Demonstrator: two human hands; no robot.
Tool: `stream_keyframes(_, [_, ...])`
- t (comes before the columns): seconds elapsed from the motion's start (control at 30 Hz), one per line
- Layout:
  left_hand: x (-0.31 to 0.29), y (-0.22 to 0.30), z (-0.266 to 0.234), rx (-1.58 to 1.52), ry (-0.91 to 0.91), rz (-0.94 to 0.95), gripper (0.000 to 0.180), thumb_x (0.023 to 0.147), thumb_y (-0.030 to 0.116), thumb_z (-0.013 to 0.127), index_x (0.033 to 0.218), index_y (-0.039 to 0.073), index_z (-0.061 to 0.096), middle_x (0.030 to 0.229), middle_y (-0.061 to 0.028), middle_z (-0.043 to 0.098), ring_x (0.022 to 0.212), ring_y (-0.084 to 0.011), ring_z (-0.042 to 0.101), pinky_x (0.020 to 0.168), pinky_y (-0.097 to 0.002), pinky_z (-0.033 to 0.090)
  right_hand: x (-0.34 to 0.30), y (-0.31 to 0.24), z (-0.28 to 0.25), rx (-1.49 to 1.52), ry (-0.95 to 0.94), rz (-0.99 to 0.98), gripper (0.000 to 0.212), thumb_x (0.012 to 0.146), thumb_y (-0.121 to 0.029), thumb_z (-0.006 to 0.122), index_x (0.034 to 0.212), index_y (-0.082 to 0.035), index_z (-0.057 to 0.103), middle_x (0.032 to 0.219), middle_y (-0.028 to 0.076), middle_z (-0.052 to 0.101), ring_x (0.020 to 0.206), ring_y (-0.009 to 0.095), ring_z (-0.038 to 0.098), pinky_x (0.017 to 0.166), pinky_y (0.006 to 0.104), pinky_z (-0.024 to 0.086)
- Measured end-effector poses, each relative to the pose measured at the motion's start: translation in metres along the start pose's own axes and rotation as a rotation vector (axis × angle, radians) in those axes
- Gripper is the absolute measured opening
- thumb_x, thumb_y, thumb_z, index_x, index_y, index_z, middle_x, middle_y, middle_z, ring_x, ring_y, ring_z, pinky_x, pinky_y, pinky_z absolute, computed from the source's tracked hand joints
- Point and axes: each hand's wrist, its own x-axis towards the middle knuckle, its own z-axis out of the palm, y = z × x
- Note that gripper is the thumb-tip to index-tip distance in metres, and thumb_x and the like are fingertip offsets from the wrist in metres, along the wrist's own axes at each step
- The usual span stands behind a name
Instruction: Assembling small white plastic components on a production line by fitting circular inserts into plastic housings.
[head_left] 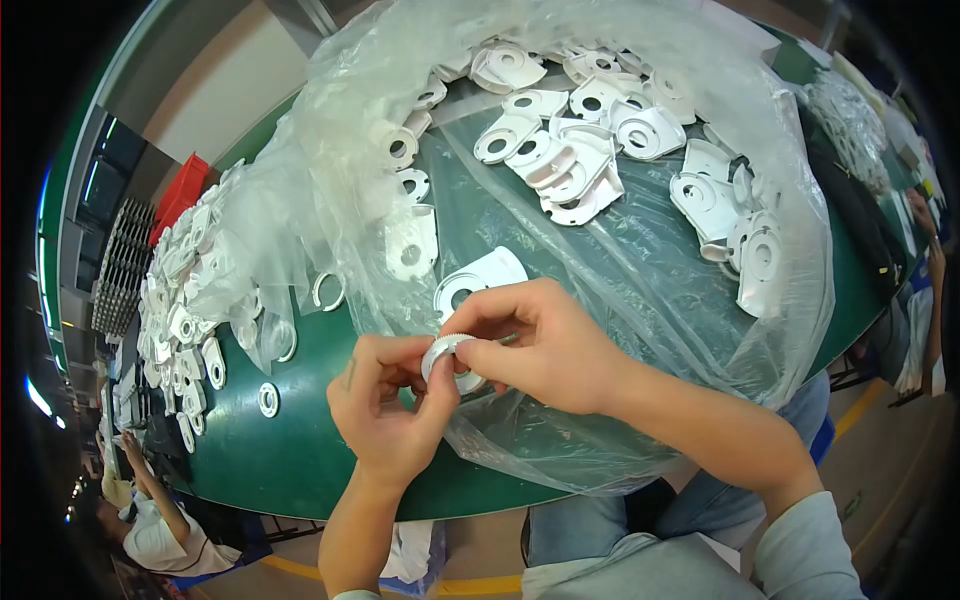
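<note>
Between my hands is a white plastic ring (441,347) with fine teeth along its edge. My left hand (392,408) pinches its near left side between thumb and fingers. My right hand (545,345) grips the far right side, thumb pressed on the ring. The fingers hide much of it, and whether the white edge below the right thumb belongs to the same piece I cannot tell. Just beyond my fingers, a white plastic housing (492,270) with a round hole lies on the clear plastic bag (470,215).
Many white housings (575,170) lie on the opened bag. To the left are a heap of similar white parts (180,310), a loose flat ring (268,399), an open thin ring (328,291) and a red bin (181,198) on the green table (235,455). Other people (165,530) sit at both sides.
</note>
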Motion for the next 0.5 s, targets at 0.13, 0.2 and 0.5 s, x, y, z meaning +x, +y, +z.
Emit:
stream_keyframes(0.13, [-0.0019,-0.0034,0.0002,0.109,0.033,0.197,0.02,0.071,-0.003,0.07,0.087,-0.001,0.058,0.068,-0.0038,0.063,0.055,-0.0047,0.056,0.043,-0.0174,0.041,-0.0014,0.0006,-0.0002,-0.089,0.003,-0.115,0.014,0.083,-0.007,0.059,0.092,0.001,0.064,0.083,0.003,0.063,0.076,0.008,0.059,0.068,0.0222,0.048])
stream_keyframes(0.2, [-0.002,-0.004,0.0009,0.14,0.036,0.245,0.022,0.069,-0.003,0.071,0.087,0.0,0.058,0.067,-0.0032,0.063,0.052,-0.0047,0.055,0.042,-0.0177,0.041,-0.0026,-0.0018,-0.001,-0.129,-0.001,-0.091,0.014,0.082,-0.007,0.059,0.092,0.001,0.064,0.084,0.003,0.064,0.078,0.008,0.06,0.071,0.0226,0.048])
stream_keyframes(0.5, [-0.0018,-0.0052,0.0005,0.141,0.076,0.305,0.024,0.067,-0.003,0.072,0.086,0.001,0.059,0.065,-0.0032,0.061,0.048,-0.0066,0.055,0.04,-0.0185,0.041,-0.0024,-0.0037,-0.0036,-0.121,-0.041,-0.156,0.013,0.081,-0.007,0.061,0.09,0.001,0.067,0.082,0.004,0.065,0.077,0.008,0.059,0.069,0.0228,0.048])
